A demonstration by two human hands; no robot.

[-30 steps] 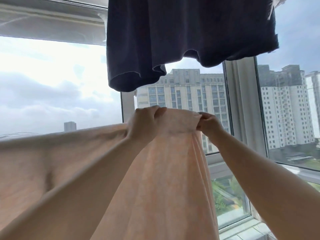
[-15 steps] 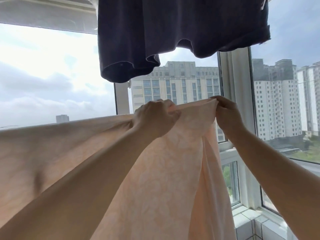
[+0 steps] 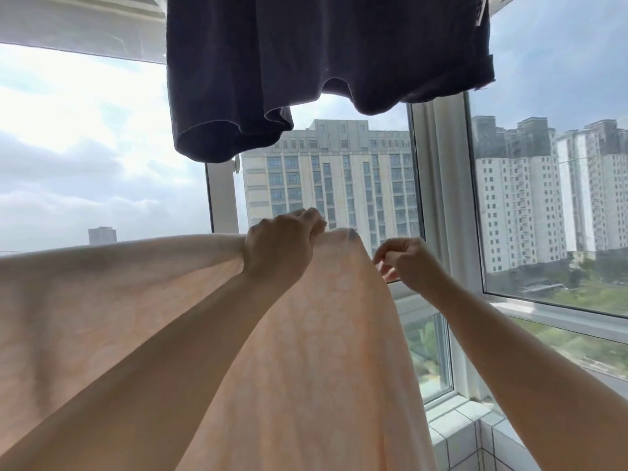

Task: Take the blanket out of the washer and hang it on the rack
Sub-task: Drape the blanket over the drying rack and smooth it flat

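Note:
A pale peach blanket (image 3: 323, 334) with a faint pattern is held up in front of me and drapes down across the lower left and middle of the view. My left hand (image 3: 282, 248) is clenched on its top edge near the corner. My right hand (image 3: 409, 261) pinches the blanket's right edge just below that corner, slightly lower than the left hand. The rack itself is out of sight above the frame.
A dark navy garment (image 3: 306, 62) hangs overhead, close above my hands. Behind stand white window frames (image 3: 438, 198) with tall buildings outside. A white tiled sill (image 3: 475, 423) lies at the lower right.
My right hand has dropped and moved in from the blanket's top corner to its side edge. The stretch of cloth between the hands has shrunk. The left hand keeps its grip.

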